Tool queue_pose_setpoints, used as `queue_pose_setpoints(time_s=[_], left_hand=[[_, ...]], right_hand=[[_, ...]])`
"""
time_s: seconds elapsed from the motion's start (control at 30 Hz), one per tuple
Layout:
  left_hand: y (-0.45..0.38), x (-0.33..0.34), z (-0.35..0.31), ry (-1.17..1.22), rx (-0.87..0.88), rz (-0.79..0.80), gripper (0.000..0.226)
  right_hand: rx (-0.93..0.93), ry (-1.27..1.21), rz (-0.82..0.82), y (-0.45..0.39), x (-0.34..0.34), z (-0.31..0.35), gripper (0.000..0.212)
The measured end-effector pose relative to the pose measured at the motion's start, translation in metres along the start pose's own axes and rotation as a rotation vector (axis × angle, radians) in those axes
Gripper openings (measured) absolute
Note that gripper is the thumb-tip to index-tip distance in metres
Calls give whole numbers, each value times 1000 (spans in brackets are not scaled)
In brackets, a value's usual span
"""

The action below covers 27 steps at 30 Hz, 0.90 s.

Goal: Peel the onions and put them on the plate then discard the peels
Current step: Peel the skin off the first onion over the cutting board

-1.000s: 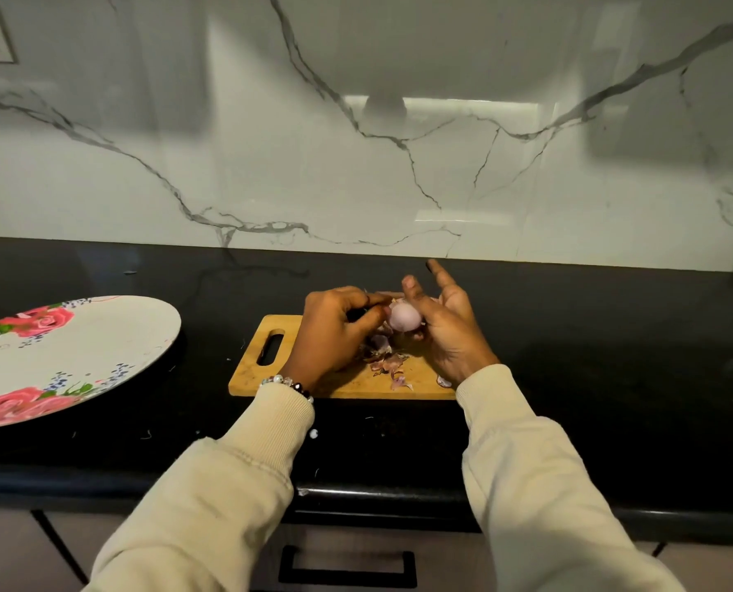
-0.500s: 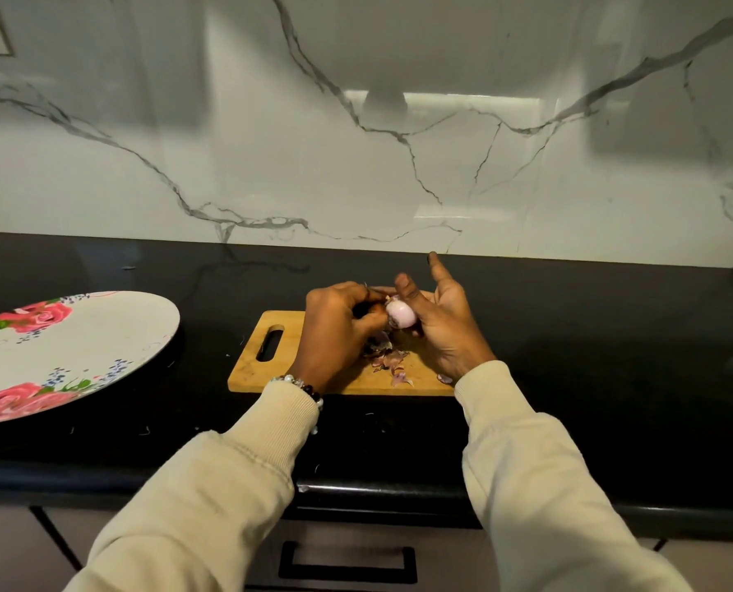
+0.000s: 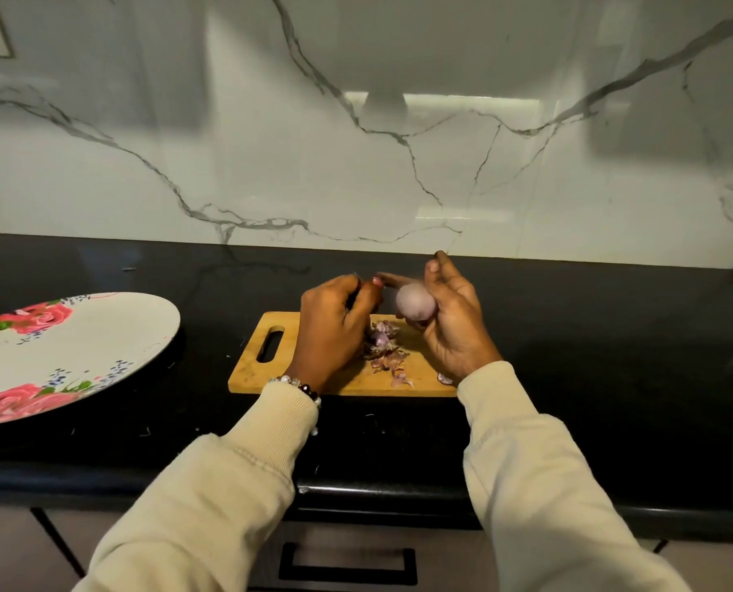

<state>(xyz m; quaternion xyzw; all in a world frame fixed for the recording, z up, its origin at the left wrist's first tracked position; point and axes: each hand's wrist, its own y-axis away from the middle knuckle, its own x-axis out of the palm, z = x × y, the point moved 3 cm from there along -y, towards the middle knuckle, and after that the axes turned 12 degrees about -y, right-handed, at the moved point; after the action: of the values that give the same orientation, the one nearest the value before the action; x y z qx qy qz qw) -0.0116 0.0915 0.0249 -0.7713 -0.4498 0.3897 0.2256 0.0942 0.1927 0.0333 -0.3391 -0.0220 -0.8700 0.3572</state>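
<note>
At the centre of the frame the right hand [image 3: 452, 322] is cupping a pale pink peeled onion [image 3: 416, 302], its fingers curling round the far side while the index finger is pointing up towards the wall. The onion is being held just above the far right part of a wooden cutting board [image 3: 313, 378]. To its left, the left hand [image 3: 334, 322] is hovering over the board with its fingers bent inwards and the fingertips drawn together near the onion's top; a small pinkish scrap is showing at those fingertips, but whether it is actually pinched there is too small to tell. A beaded bracelet [image 3: 300, 386] is sitting at the left wrist, above a cream sleeve [image 3: 211, 497]. Purple onion peels [image 3: 384, 348] are lying in a loose heap on the board between the two hands, partly hidden by the left hand. Well to the left, a large plate [image 3: 99, 335] with pink roses is resting on the black countertop [image 3: 612, 356], apart from the board. A white marble wall [image 3: 356, 143] is filling the upper half, and a drawer handle [image 3: 347, 566] is showing at the bottom centre.
</note>
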Motion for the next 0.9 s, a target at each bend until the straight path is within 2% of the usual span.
queue_pose_setpoints(time_s=[0.1,0.17,0.3,0.4,0.67,0.77,0.9], left_hand=[[0,-2,-4,-115,78,22,13],[0,-3,-5,-104,81,36,30],[0,-2,-6,-87,159,34,28],[1,0,-5,-138,181,55,28],[0,-2,-8,-93,294,31,26],[0,0,-7,-105,285,16,25],[-1,-1,-3,-130,238,-22,21]], right_hand=[[0,8,2,0,0,0,55],[-6,-10,2,0,-1,0,55],[6,-56,16,0,1,-2,57],[45,-134,24,-1,1,-4,67],[19,-46,74,-4,-4,-6,102],[-10,1,48,-5,-7,-7,94],[-36,66,-59,-7,-11,-6,57]])
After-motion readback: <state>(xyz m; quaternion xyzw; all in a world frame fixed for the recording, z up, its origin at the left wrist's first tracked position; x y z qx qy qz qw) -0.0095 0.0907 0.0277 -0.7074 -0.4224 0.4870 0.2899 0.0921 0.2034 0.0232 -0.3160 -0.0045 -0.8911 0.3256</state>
